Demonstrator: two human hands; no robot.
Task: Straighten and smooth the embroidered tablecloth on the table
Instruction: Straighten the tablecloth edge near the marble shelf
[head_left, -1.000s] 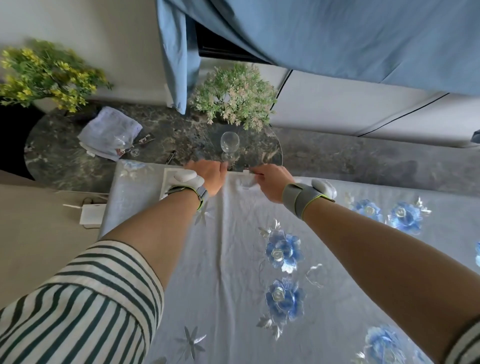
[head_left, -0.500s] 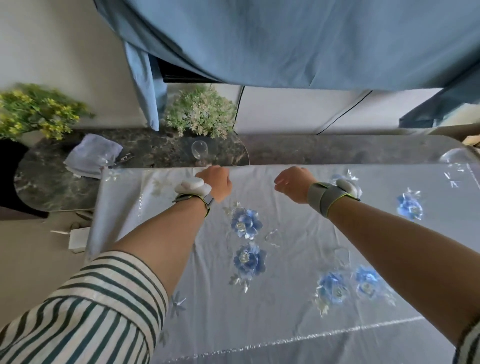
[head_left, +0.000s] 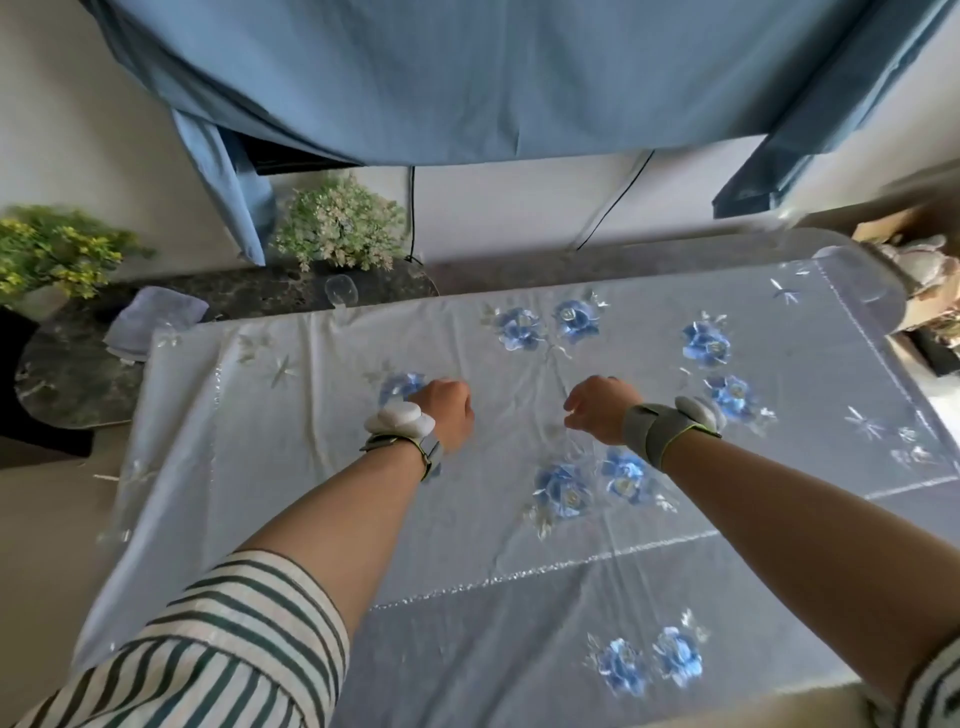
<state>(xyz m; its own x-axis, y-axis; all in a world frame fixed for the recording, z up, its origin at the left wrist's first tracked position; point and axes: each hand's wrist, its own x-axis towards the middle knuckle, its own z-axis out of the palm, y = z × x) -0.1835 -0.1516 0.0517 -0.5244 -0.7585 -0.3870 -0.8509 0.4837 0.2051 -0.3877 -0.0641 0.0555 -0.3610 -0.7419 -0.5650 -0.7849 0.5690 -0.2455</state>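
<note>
The tablecloth (head_left: 519, 545) lies spread over the table, under both hands and past them on every side. The left hand (head_left: 448, 411) and right hand (head_left: 597, 410) hover near its middle, knuckles up, fingers curled under; I cannot tell whether they pinch fabric. To smooth well, flatten the palms and sweep evenly outward from the crease between the hands. Beyond the left hand a clear glass (head_left: 340, 292) looks empty; far right of the right hand, a cardboard box (head_left: 904, 223) holds something pale and unclear.
</note>
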